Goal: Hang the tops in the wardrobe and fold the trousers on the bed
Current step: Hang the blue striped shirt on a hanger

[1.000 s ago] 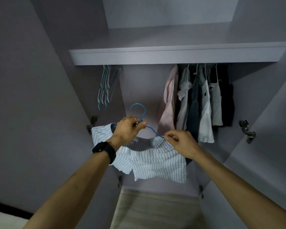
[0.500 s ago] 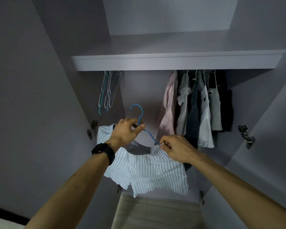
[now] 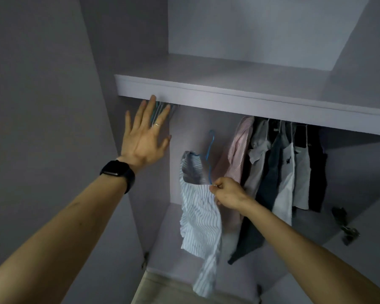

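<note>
A white top with thin blue stripes (image 3: 199, 218) hangs on a blue wire hanger (image 3: 210, 154) in front of the open wardrobe. My right hand (image 3: 227, 194) pinches the hanger's right end together with the top's shoulder, so the garment dangles sideways from it. My left hand (image 3: 146, 137) is raised with straight spread fingers, holding nothing, over the spare hangers (image 3: 160, 107) at the left end of the rail, which it mostly hides. Several tops (image 3: 279, 170) hang at the right of the rail.
A grey shelf (image 3: 239, 99) runs across above the rail. Open wardrobe doors stand at both sides, with a metal hinge (image 3: 347, 229) on the right one. A beige surface (image 3: 162, 290) lies below the wardrobe floor.
My left hand has let go of the hanger's hook and risen up left to the spare hangers. The striped top now swings sideways from my right hand alone. The view has tilted.
</note>
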Motion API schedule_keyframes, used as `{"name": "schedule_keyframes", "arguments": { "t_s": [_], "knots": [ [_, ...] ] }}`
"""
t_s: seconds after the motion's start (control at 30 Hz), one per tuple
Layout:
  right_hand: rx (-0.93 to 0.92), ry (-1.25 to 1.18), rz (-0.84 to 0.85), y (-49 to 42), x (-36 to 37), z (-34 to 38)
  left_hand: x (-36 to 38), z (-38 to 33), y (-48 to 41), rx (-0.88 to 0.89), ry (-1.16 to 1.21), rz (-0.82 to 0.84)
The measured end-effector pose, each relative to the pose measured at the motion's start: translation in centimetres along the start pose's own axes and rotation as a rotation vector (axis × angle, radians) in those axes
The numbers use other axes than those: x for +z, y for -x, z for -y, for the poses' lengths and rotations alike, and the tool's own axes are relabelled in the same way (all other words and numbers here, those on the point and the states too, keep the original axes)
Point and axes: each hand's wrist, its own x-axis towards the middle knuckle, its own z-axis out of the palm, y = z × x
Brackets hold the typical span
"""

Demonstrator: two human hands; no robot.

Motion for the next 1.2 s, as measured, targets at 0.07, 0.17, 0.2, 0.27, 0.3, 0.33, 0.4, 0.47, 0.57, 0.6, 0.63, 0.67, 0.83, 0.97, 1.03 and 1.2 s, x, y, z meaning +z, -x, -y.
{"name": "schedule_keyframes", "arguments": {
  "t_s": [0.07,0.17,0.2,0.27,0.3,0.33,0.4,0.47,0.57,0.6,0.63,0.67,0.83,0.97,1.03,1.2],
  "knots": [
    [0.031,-0.049,-0.054,-2.3,-0.5,1.1,0.1,0.3,-2.5,0.0,-0.029,-0.085],
    [0.055,-0.096,-0.125,-5.7,-0.9,1.7,0.7,0.5,-6.1,0.001,-0.04,-0.166],
    [0.059,-0.093,-0.137,-6.9,-1.2,1.7,1.2,0.7,-7.3,0.006,-0.036,-0.176],
    [0.06,-0.069,-0.161,-9.1,-1.5,1.5,2.3,0.9,-8.8,0.014,-0.02,-0.176],
    [0.055,-0.04,-0.185,-10.4,-1.7,1.2,3.3,0.9,-9.3,0.007,0.007,-0.197],
    [0.057,-0.015,-0.21,-11.4,-1.8,1.0,3.9,0.8,-9.6,-0.007,0.041,-0.232],
    [0.071,0.012,-0.254,-13.0,-2.2,0.5,4.8,-0.1,-9.8,-0.047,0.122,-0.316],
    [0.078,0.019,-0.283,-14.2,-2.0,-0.3,5.6,-0.7,-10.2,-0.076,0.177,-0.374],
    [0.084,0.056,-0.354,-16.0,-1.8,-1.5,6.5,-1.0,-10.6,-0.08,0.172,-0.441],
    [0.084,0.084,-0.396,-16.4,-1.8,-1.7,6.8,-0.9,-10.6,-0.079,0.167,-0.46],
    [0.075,0.108,-0.445,-16.8,-1.8,-1.9,7.1,-0.7,-10.6,-0.082,0.168,-0.473],
    [0.067,0.121,-0.497,-17.1,-1.9,-2.1,7.3,-0.8,-10.6,-0.085,0.171,-0.48],
    [0.002,0.103,-0.678,-18.9,-2.9,-0.6,8.0,-0.9,-10.6,-0.115,0.173,-0.509],
    [0.048,0.112,-0.671,-21.1,-4.9,1.7,8.1,-1.1,-10.8,-0.136,0.192,-0.521],
    [0.113,0.162,-0.656,-22.1,-5.3,1.4,8.0,-1.2,-10.8,-0.137,0.21,-0.525],
    [0.191,0.192,-0.595,-21.9,-4.0,-1.0,7.8,-1.1,-10.6,-0.135,0.211,-0.507]
  ]
}}
